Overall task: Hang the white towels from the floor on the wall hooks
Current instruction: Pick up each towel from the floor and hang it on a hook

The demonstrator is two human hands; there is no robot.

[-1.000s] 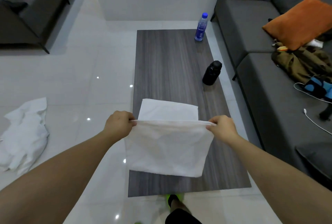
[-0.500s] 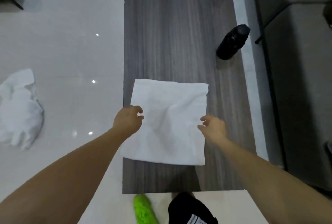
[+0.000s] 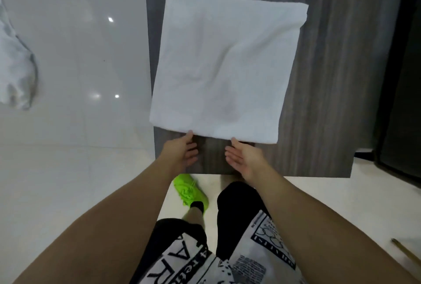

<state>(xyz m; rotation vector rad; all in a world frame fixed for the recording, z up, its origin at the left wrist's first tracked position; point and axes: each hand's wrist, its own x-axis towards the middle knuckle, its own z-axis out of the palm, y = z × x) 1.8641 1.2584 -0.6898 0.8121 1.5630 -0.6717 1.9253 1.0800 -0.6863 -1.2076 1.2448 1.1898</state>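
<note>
Fingers: both hands were spread and loose, gripping nothing.
Left hand [image 3: 182, 150]: palm turned inward, thumb tip touching the near edge of the towel [image 3: 225, 65], at lower centre of the frame.
Right hand [image 3: 245, 157]: palm turned inward, thumb tip at the same edge; contact could not be told for sure.
Towel: white, folded to a rough square, lying flat on the grey wood table [image 3: 323, 92] at upper centre, faintly creased, its left edge reaching the table's left side.
Second towel [image 3: 16, 72]: crumpled on the floor [image 3: 75, 56], cut off by the left frame edge.
Hard to make out: a thin stick-like item at lower right.
</note>
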